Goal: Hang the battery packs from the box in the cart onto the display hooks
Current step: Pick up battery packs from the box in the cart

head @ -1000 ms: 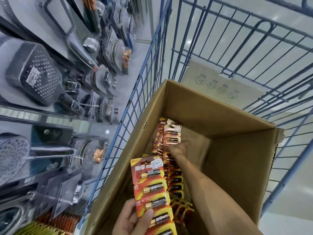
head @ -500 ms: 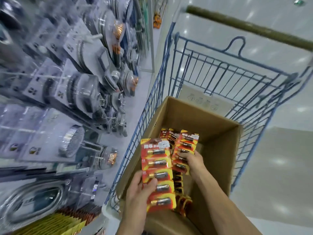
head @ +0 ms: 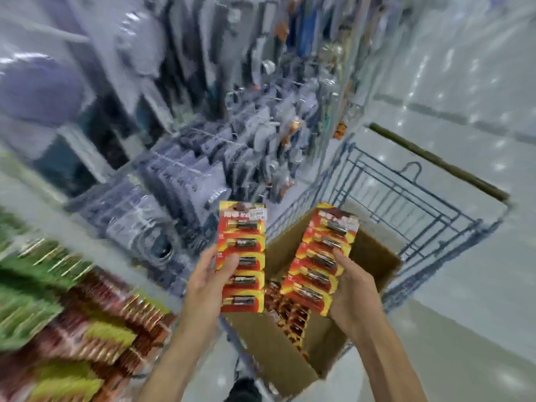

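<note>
- Left grip (head: 207, 281) curls round one battery strip (head: 242, 250), centre frame; right grip (head: 355, 288) clasps a second strip (head: 320, 258) above the box (head: 374, 256).
- Carrying step, it seems; next, each needs threading onto the blurred display (head: 87, 314), lower left.

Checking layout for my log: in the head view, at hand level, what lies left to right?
blurred display packs → left hand → left battery strip → right battery strip → right hand
</note>
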